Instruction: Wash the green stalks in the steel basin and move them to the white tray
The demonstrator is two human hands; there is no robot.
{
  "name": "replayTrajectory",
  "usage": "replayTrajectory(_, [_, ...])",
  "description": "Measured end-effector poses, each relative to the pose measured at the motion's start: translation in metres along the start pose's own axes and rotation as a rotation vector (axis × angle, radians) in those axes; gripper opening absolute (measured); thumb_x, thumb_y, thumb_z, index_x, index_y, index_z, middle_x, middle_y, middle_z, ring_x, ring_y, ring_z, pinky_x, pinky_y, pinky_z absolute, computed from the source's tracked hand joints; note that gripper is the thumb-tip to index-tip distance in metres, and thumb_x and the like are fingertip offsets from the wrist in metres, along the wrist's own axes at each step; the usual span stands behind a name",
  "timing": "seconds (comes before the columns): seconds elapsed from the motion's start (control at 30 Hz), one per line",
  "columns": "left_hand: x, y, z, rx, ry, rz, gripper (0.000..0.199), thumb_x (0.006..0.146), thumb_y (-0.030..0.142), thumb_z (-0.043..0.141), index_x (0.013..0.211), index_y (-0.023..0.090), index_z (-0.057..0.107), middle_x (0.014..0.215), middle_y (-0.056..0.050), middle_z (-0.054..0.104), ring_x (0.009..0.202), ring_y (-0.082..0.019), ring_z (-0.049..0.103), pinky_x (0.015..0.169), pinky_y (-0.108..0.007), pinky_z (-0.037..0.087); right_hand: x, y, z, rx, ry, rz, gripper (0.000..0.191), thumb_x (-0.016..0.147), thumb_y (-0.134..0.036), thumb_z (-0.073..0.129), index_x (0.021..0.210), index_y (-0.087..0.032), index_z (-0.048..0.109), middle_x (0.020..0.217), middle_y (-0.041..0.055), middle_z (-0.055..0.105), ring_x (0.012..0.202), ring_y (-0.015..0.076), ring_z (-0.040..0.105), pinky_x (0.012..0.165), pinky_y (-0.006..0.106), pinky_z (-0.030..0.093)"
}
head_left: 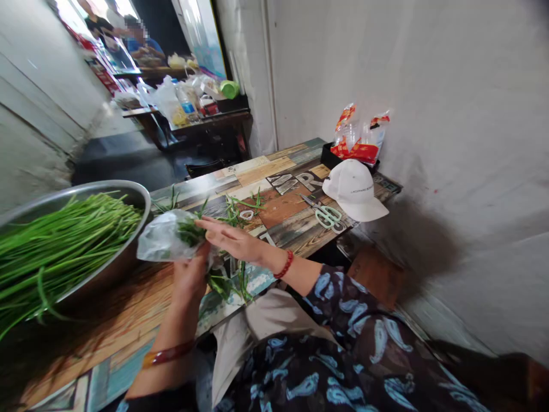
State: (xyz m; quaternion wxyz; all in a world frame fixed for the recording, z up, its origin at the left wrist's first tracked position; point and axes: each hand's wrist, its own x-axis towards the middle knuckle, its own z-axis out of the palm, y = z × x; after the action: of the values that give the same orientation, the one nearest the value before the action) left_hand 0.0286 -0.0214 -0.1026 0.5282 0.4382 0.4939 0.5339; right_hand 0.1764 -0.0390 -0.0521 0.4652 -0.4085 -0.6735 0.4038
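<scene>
The clear plastic bag [160, 236], thin, crinkled and see-through with dark green leafy bits [189, 232] showing at its mouth, is held over the table [274, 203] near the middle of the view; the left hand [191, 273] grips it from below, while the right hand [234, 240] has its fingers extended together at the greens, open rather than clenched. Just beside the bag, at nine o'clock, is a metal bowl [144, 209] heaped with long bright green stalks [72, 240], and loose green scraps [235, 210] lie at one o'clock, with scissors [326, 216] and a white cap [355, 189] farther off toward three o'clock.
</scene>
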Motion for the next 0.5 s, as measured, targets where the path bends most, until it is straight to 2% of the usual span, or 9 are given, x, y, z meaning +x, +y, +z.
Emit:
replayTrajectory(0.07, [0.010,-0.002,-0.011,0.017,0.165,-0.026,0.054,0.059,0.035,0.082,0.106,0.012,0.067,0.108,-0.008,0.073,0.085,-0.017,0.065,0.091,-0.036,0.056,-0.020,0.003,-0.044,-0.245,0.023,-0.021,0.052,0.100,-0.047,0.056,0.146,-0.024,0.058,0.160,0.0096,0.047,0.152,0.0227,0.038,0.126,0.043,0.032])
replayTrajectory(0.1, [0.014,-0.004,-0.019,0.047,0.221,-0.038,0.053,0.057,0.033,0.081,0.103,0.011,0.066,0.106,-0.008,0.072,0.084,-0.017,0.063,0.091,-0.036,0.056,-0.034,0.005,-0.071,-0.361,0.085,-0.006,0.048,0.099,-0.044,0.057,0.143,-0.025,0.060,0.157,0.0090,0.050,0.149,0.0230,0.042,0.125,0.044,0.032])
replayTrajectory(0.2, [0.023,-0.016,-0.045,0.166,0.333,-0.060,0.046,0.054,0.032,0.079,0.093,0.012,0.066,0.098,-0.006,0.071,0.083,-0.017,0.061,0.094,-0.041,0.054,-0.089,0.010,-0.160,-0.677,0.380,0.089,0.042,0.098,-0.033,0.054,0.137,-0.023,0.064,0.140,0.0108,0.064,0.133,0.0239,0.057,0.119,0.046,0.040])
replayTrajectory(0.27, [0.026,-0.024,-0.058,0.203,0.380,-0.077,0.043,0.052,0.033,0.078,0.089,0.014,0.067,0.092,-0.004,0.071,0.083,-0.019,0.061,0.097,-0.045,0.053,-0.132,0.010,-0.214,-0.899,0.575,0.181,0.043,0.095,-0.031,0.053,0.135,-0.019,0.064,0.136,0.0145,0.066,0.129,0.0273,0.059,0.116,0.048,0.044])
replayTrajectory(0.3, [0.026,-0.027,-0.062,0.202,0.393,-0.088,0.042,0.051,0.033,0.078,0.087,0.015,0.067,0.090,-0.003,0.070,0.082,-0.020,0.062,0.098,-0.047,0.052,-0.153,0.009,-0.237,-1.008,0.632,0.226,0.044,0.094,-0.031,0.054,0.134,-0.016,0.064,0.134,0.0164,0.066,0.128,0.0293,0.060,0.115,0.049,0.044])
replayTrajectory(0.4, [0.026,-0.030,-0.066,0.254,0.402,-0.126,0.040,0.049,0.038,0.079,0.081,0.017,0.069,0.084,-0.003,0.069,0.080,-0.023,0.062,0.099,-0.054,0.051,-0.209,0.009,-0.282,-1.278,0.712,0.382,0.052,0.089,-0.034,0.059,0.137,-0.013,0.060,0.139,0.0204,0.061,0.131,0.0337,0.057,0.114,0.051,0.044])
replayTrajectory(0.5, [0.024,-0.026,-0.062,0.363,0.358,-0.130,0.046,0.046,0.043,0.079,0.084,0.017,0.071,0.088,-0.004,0.071,0.087,-0.028,0.065,0.103,-0.056,0.048,-0.247,0.017,-0.301,-1.344,0.752,0.507,0.067,0.083,-0.042,0.066,0.143,-0.014,0.054,0.150,0.0219,0.051,0.138,0.0366,0.050,0.114,0.054,0.043])
